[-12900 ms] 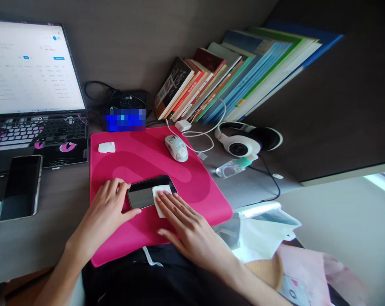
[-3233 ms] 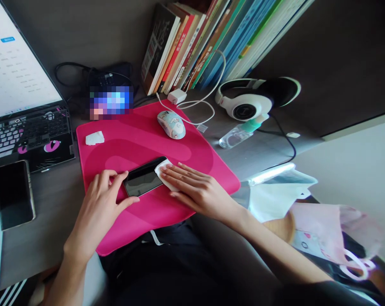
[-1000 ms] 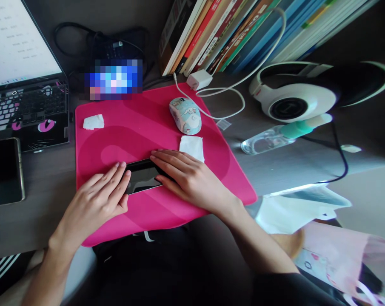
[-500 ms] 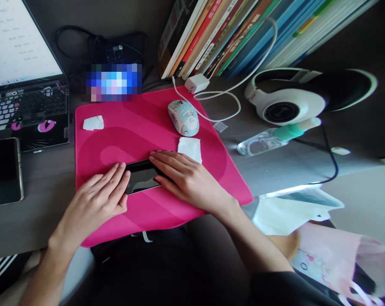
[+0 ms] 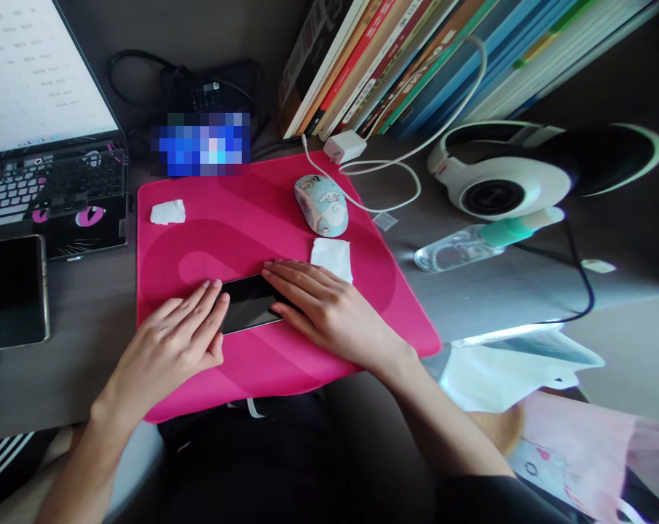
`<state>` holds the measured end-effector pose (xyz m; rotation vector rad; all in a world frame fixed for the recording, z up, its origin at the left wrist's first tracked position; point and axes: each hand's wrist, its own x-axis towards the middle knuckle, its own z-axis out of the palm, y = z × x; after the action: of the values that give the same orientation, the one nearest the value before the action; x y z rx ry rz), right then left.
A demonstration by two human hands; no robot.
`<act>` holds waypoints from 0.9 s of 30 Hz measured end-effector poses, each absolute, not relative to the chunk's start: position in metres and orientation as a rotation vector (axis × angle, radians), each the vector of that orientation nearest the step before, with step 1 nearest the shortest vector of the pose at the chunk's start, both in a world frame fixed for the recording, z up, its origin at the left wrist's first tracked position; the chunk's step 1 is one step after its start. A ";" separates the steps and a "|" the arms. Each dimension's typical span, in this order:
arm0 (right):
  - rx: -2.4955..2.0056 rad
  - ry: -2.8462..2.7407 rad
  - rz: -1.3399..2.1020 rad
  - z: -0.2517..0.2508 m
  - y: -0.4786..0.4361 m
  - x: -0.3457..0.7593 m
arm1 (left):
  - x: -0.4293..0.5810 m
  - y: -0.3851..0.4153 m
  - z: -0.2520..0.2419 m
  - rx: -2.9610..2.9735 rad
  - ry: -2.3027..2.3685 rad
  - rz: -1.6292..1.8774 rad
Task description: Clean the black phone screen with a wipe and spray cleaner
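A black phone-like slab [image 5: 248, 304] with a glossy face lies on the pink mouse pad [image 5: 228, 211], near its front edge. My left hand [image 5: 184, 331] rests on the slab's left end, fingers stretched out and thumb bent at the near edge. Across the right end my right hand [image 5: 321, 306] lies flat, its fingers extended and its thumb on the glossy face. Both ends of the slab are hidden under my hands. Just beyond my right hand is a white wipe [image 5: 332, 256], and a patterned mouse [image 5: 322, 205] sits behind it.
Another white piece [image 5: 168, 212] is on the pad's left. A laptop [image 5: 50, 196] and phone [image 5: 20, 291] stand left. To the right are a white cable [image 5: 411, 175], headphones [image 5: 504, 182] and a spray bottle [image 5: 471, 244]. Books [image 5: 384, 65] line the back; bags [image 5: 563, 444] hang lower right.
The whole scene has shifted slightly right in the view. Both hands keep their places on the black slab, with hardly any movement against it.
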<state>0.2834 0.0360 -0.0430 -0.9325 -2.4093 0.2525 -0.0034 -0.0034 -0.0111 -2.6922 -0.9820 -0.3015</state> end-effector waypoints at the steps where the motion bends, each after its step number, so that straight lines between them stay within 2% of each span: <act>1: -0.935 -2.412 0.254 -0.043 0.036 0.284 | -0.003 -0.003 -0.011 -2.698 -0.985 -0.308; 11: -0.917 -2.398 0.285 -0.041 0.034 0.285 | -0.006 -0.001 -0.010 -2.770 -1.149 -0.499; 20: -0.941 -2.320 0.344 -0.038 0.033 0.282 | -0.006 0.000 -0.011 -2.775 -1.199 -0.452; 27: -1.003 -2.212 0.254 -0.040 0.033 0.284 | -0.007 -0.005 -0.008 -2.543 -1.701 -0.883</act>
<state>0.2844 0.0333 -0.0398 -1.0030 -2.2125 0.2543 -0.0071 -0.0048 -0.0081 -2.5428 -1.7014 -0.8832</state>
